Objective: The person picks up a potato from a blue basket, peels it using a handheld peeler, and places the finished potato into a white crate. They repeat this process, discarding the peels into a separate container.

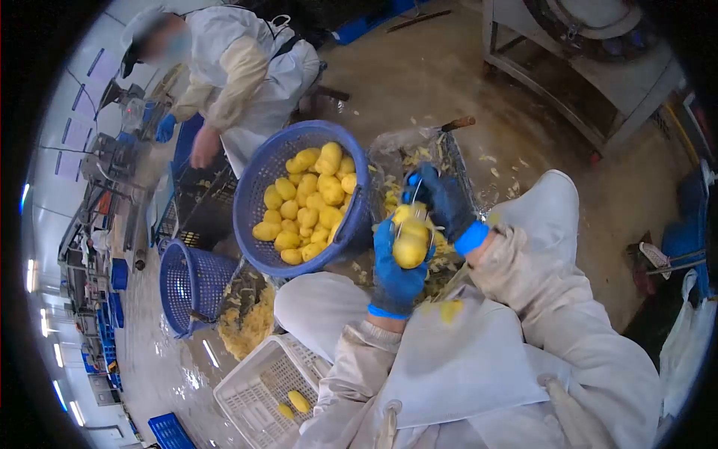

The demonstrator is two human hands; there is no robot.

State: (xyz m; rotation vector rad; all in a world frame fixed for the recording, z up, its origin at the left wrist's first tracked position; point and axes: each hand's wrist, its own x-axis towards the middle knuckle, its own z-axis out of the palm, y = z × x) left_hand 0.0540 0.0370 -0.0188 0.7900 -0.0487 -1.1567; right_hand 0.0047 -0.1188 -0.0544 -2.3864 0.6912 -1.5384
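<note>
My left hand (396, 266), in a blue glove, is closed around a peeled yellow potato (410, 247) above my lap. Just beyond it, my right hand (446, 200), in a dark blue glove with a bright blue cuff, grips a peeler (416, 196). The peeler's thin metal part lies against the far end of the potato; its handle is mostly hidden by my fingers. Under both hands, peelings (446, 262) lie in a container lined with clear plastic. To the left stands a blue perforated basket (250, 191) filled with several peeled potatoes (310, 202).
A white crate (262, 389) with two potatoes sits at my lower left. Beside it are a smaller blue basket (173, 288) and a heap of peelings (250, 322). A co-worker (239, 75) bends at the upper left. A metal machine frame (523, 67) stands upper right on the wet floor.
</note>
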